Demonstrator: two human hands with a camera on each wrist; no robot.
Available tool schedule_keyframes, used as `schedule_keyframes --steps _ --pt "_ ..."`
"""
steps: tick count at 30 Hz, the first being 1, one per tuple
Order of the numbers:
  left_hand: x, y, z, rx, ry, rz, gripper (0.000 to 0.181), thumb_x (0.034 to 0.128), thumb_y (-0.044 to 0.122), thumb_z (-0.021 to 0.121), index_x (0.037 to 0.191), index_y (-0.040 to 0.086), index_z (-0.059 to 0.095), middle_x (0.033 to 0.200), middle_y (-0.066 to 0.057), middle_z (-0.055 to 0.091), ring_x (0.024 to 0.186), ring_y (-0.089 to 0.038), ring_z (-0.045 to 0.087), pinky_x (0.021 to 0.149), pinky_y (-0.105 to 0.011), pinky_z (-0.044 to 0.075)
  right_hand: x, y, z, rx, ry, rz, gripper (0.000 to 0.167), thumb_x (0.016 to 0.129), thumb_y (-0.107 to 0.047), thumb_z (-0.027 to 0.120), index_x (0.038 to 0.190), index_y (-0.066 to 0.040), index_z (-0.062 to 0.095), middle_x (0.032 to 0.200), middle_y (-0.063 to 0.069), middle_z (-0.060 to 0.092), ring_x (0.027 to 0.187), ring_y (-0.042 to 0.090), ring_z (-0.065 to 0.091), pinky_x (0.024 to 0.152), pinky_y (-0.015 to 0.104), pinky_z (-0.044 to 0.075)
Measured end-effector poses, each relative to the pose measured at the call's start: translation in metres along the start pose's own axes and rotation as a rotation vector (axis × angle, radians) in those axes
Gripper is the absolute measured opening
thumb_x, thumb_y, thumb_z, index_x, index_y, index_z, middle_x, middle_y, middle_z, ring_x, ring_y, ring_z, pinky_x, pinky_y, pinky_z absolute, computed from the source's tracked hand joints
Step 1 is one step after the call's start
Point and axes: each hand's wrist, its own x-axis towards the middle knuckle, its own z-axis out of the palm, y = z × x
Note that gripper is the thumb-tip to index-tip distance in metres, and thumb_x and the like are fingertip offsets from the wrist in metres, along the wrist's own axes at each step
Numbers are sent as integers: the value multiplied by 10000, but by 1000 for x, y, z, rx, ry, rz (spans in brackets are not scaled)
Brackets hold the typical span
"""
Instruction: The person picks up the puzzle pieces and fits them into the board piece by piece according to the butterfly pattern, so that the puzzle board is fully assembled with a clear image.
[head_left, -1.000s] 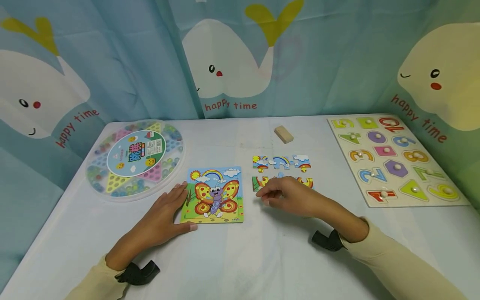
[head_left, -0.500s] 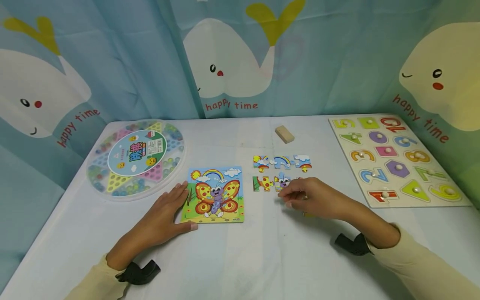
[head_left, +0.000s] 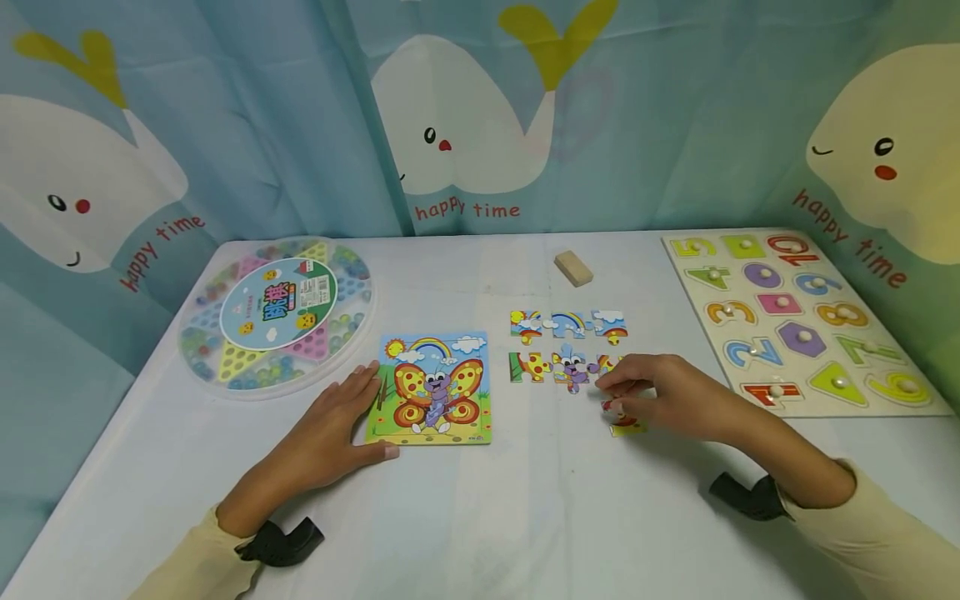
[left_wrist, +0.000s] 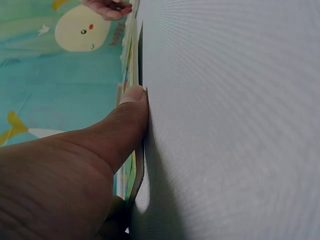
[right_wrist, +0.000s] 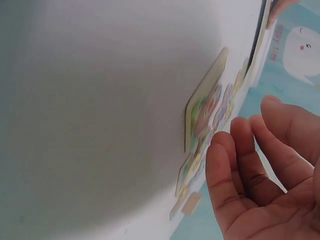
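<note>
- While the left hand (head_left: pixel 322 433) rests, fingers extended and unclenched, against the square butterfly-printed puzzle board (head_left: pixel 435 387), the right hand (head_left: pixel 667 400) hangs over the white-covered worktop (head_left: pixel 450 517), loosely curved, apparently grasping nothing.
- Just below the right fingers, well apart from the left hand, lies a flat yellow-and-red jigsaw piece (head_left: pixel 628 431), partly hidden, its long axis impossible to tell.
- Two rows of multicoloured picture pieces (head_left: pixel 572 367) lie between board and right hand.
</note>
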Motion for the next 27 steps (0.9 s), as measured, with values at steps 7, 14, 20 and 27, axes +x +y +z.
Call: schedule_keyframes --steps 7,14,20,27 --pt "0 0 1 3 -2 -4 1002 777 508 773 1506 1 309 1610 -93 167 1469 -313 110 1157 -541 110 -6 4 -4 -44 25 68 252 830 -22 731 1081 -25 705 937 -34 645 818 117 583 693 246 516" --pt "0 -1 0 0 -3 7 995 782 497 774 1498 -18 314 1607 -109 169 1468 -318 111 1154 -545 115 -6 6 1 -27 34 98 274 820 -45 756 1088 -26 703 897 -34 619 806 130 563 681 245 504" --pt "1 0 1 -3 -12 -8 1005 778 504 774 1503 -11 306 1610 -102 163 1470 -315 102 1157 -541 110 -5 3 2 -42 39 128 288 801 -21 754 1084 -6 702 871 -25 615 790 147 557 660 245 496" --pt "0 0 0 -1 -8 -6 1000 778 501 776 1503 -7 311 1610 -96 164 1470 -313 105 1156 -543 109 -7 3 6 -37 19 139 397 749 -28 805 1127 -11 688 922 -1 567 844 180 513 670 251 467"
